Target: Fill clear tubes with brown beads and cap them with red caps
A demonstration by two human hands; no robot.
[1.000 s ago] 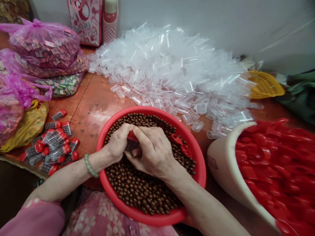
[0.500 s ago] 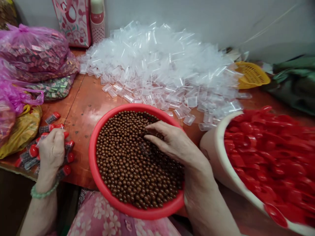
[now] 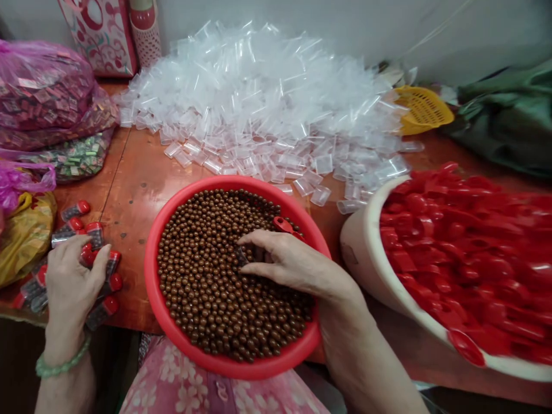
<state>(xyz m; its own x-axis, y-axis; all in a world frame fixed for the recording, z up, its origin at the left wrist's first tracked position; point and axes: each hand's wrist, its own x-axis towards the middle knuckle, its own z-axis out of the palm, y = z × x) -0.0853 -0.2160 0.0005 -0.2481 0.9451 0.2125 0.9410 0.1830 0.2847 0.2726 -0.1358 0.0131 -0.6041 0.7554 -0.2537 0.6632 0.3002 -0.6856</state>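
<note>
My right hand (image 3: 293,259) is in a red basin (image 3: 152,270) filled with small shiny brown balls (image 3: 207,287). Its thumb and fingers close around a small clear plastic container (image 3: 242,256), partly hidden by the fingertips and balls. A red plastic cap piece (image 3: 283,225) lies on the balls just behind that hand. On the table at the left, my left hand (image 3: 71,282) is open, fingers apart, over several small filled containers with red caps (image 3: 103,310). It touches or hovers just above them; its fingertips hide the exact contact.
Behind the basin rises a large pile of clear plastic containers (image 3: 259,98). To the right stands a white bucket (image 3: 366,230) full of red plastic pieces (image 3: 466,264). Pink bags of small packets (image 3: 47,92) sit at the left. A yellow basket (image 3: 425,109) lies at the back right.
My left hand has gone from a closed fist to spread fingers over the red-capped containers. My right hand has shifted slightly left and down in the balls, uncovering the red cap piece.
</note>
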